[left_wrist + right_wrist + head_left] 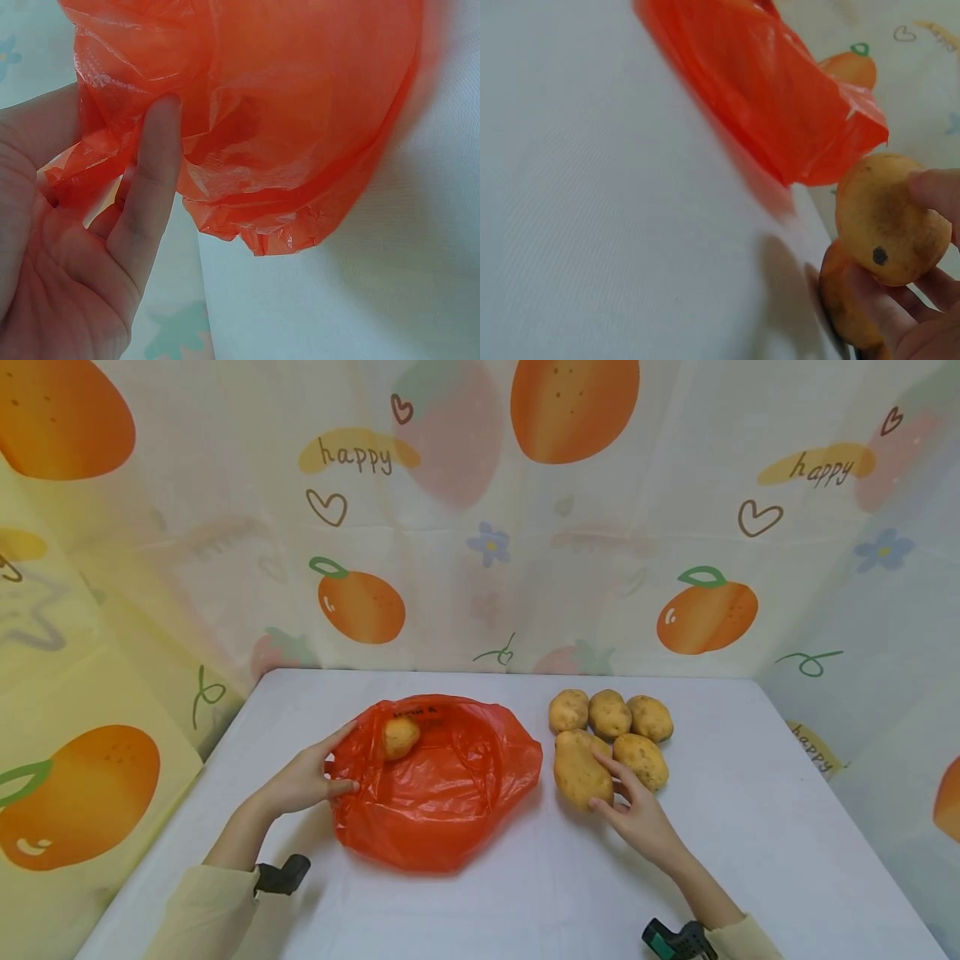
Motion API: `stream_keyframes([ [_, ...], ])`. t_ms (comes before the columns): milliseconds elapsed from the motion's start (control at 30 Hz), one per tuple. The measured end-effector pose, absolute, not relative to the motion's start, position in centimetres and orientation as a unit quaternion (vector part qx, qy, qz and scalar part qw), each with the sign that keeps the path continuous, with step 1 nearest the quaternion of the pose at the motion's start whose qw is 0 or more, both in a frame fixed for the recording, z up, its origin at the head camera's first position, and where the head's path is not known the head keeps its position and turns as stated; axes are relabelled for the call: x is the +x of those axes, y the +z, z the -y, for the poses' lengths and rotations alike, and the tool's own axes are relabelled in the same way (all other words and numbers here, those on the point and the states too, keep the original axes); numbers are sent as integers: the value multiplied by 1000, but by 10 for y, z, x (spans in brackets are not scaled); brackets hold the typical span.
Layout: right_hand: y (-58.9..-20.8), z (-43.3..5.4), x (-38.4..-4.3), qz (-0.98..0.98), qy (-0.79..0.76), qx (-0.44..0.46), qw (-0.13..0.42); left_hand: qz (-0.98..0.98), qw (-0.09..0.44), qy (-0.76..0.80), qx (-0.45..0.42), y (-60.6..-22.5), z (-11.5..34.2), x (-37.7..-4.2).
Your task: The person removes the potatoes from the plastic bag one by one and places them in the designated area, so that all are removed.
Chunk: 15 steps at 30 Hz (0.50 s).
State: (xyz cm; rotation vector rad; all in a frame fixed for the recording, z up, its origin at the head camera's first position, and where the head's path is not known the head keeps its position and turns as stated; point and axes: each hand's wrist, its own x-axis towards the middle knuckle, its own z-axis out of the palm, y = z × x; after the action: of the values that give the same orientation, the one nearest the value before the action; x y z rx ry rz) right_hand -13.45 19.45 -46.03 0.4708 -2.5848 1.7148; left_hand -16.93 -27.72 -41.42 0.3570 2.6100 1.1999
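Note:
A red plastic bag [442, 785] sits on the table, its mouth spread wide. My left hand [303, 779] grips the bag's left edge, the thumb in front of the film; in the left wrist view the fingers [154, 172] stand against the crumpled plastic. One potato [401, 738] shows inside the bag near its left side. To the right of the bag, my right hand [637, 814] holds a large potato [581, 772] between thumb and fingers. A dark spot marks that potato [892, 217] in the right wrist view, where its shadow falls on the tabletop.
Behind the held potato lie several more potatoes, among them one at the back left [568, 710] and one nearer the right hand [640, 762]. A white cloth covers the table [480, 918]. Printed curtains [570, 602] with fruit hang at the back and sides.

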Motion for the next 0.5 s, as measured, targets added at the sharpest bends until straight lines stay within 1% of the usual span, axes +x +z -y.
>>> stream_keyframes([
  [300, -473, -205, -129, 841, 522, 138, -29, -893, 129, 415, 117, -415, 278, -170],
  [500, -475, -207, -127, 842, 521, 134, -34, -893, 130, 416, 115, -416, 278, -170],
])
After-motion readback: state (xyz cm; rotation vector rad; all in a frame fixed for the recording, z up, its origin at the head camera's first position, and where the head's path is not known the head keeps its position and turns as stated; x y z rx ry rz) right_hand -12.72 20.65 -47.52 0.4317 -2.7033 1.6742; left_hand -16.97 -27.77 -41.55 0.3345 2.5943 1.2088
